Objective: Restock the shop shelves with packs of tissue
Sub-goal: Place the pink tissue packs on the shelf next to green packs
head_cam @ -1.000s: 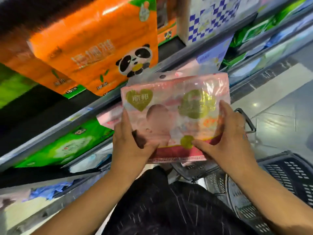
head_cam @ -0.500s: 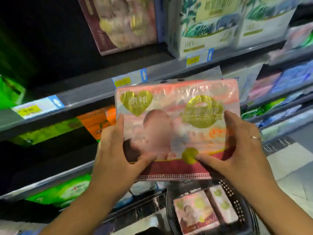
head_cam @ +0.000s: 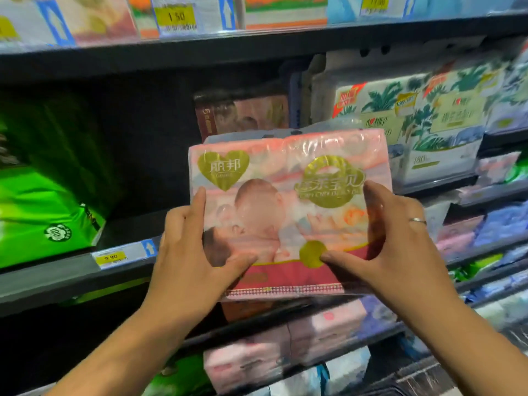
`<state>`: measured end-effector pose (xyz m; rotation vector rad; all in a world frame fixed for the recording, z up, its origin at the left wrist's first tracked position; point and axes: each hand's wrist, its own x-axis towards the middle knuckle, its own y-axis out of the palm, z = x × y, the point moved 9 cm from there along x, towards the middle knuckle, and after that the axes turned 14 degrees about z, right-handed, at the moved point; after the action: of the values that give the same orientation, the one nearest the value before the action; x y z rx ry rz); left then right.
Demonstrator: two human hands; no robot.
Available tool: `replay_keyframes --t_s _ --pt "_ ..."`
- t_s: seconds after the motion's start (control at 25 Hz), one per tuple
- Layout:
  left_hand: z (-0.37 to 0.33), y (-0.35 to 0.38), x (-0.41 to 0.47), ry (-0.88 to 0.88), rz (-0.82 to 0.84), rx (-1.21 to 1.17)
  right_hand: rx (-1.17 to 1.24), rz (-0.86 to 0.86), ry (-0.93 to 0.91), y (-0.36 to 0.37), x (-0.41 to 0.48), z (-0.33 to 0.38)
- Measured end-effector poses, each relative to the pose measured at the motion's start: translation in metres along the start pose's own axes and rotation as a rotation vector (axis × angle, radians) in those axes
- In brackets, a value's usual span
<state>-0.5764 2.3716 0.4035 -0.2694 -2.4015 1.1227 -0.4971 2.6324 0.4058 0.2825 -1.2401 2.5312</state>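
I hold a pink tissue pack (head_cam: 288,178) with a gold heart and a baby picture upright in front of the shelves. My left hand (head_cam: 188,252) grips its lower left corner, thumb across the front. My right hand (head_cam: 394,247), wearing a ring, grips the lower right side. Directly behind the pack, a matching dark-red-edged pack (head_cam: 243,112) stands on the middle shelf (head_cam: 57,275), with a dark gap to its left.
Green packs (head_cam: 37,218) sit at the left of the same shelf. White palm-print packs (head_cam: 414,124) fill the right. An upper shelf edge (head_cam: 257,44) carries price tags. Pink packs (head_cam: 285,347) lie on the lower shelves.
My view has risen from the lower shelves and basket to the middle shelf. Both hands have lifted the pink pack up with it, the grip unchanged.
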Motion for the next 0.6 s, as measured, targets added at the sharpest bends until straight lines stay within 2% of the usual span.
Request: replay_keyframes --t_s 0.24,0.44,0.6 --pt "0.014 -0.038 0.046 -0.048 -0.071 0.098 0.018 0.035 -0.064 0.008 0.071 0.030" --pt "0.033 -0.053 0.087 -0.143 -0.019 0.169 -0.003 0.117 -0.064 0.022 0.129 0.041" --pt "0.042 -0.066 0.126 -0.149 -0.021 0.177 -0.042 0.111 -0.081 0.026 0.171 0.053"
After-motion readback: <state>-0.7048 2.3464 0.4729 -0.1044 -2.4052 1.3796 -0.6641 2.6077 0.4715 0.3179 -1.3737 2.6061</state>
